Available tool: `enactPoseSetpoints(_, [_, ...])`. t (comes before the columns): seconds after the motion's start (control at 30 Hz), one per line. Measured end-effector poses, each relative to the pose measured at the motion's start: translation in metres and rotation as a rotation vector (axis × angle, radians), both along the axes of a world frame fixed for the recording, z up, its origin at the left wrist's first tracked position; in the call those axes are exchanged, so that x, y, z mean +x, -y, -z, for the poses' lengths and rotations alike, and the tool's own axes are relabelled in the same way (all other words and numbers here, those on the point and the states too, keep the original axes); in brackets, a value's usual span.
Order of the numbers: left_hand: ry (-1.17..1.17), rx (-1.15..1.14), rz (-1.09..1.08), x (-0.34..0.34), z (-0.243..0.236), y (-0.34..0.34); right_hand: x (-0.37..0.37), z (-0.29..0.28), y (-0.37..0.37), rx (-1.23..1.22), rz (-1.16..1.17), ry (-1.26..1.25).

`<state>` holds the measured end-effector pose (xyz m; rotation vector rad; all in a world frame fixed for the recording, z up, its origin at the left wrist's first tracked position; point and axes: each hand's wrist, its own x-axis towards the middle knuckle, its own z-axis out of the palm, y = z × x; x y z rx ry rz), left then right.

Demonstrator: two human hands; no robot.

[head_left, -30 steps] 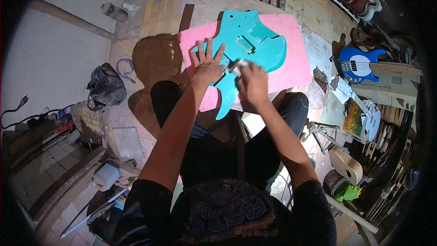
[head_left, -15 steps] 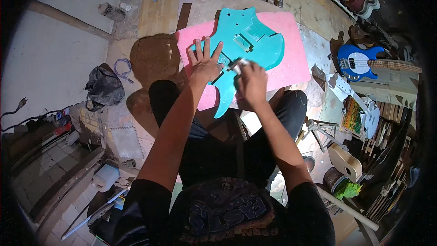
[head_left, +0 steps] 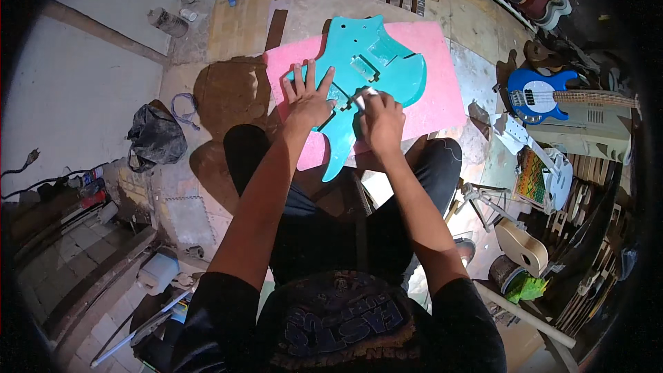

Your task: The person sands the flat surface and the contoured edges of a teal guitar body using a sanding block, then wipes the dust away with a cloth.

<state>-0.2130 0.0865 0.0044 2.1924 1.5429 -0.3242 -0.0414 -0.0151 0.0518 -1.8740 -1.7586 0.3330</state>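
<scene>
Right hand (head_left: 382,124) has edged away from the splayed left fingers (head_left: 310,76), pinching a whitish scrap (head_left: 360,102); teal guitar body (head_left: 388,86) under them looks stiff, kinda slick, grab its edges.

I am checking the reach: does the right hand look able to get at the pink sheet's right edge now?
Probably yes: the pink sheet lies bare just right of the right hand, nothing stands between, but that hand holds a small pale thing.

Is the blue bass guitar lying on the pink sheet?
No, the blue bass guitar is off to the right, and the turquoise guitar body lies on the pink sheet.
</scene>
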Motion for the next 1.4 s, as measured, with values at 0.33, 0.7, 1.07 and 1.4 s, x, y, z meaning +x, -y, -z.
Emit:
enactPoseSetpoints(0.33, [0.022, 0.185, 0.024, 0.0, -0.012, 0.004, -0.038, 0.021, 0.051, -0.08, -0.312, 0.061])
enactPoseSetpoints(0.7, [-0.007, 0.451, -0.011, -0.007, -0.005, 0.016, -0.058, 0.012, 0.086, 0.01, -0.317, 0.102])
enactPoseSetpoints(1.07, [-0.192, 0.504, -0.195, 0.015, 0.003, 0.059, 0.079, -0.004, 0.035, 0.025, 0.293, -0.128])
enactPoseSetpoints(1.4, [0.156, 0.388, -0.131, -0.017, -0.019, 0.124, 0.075, 0.033, 0.096, 0.022, 0.452, -1.001])
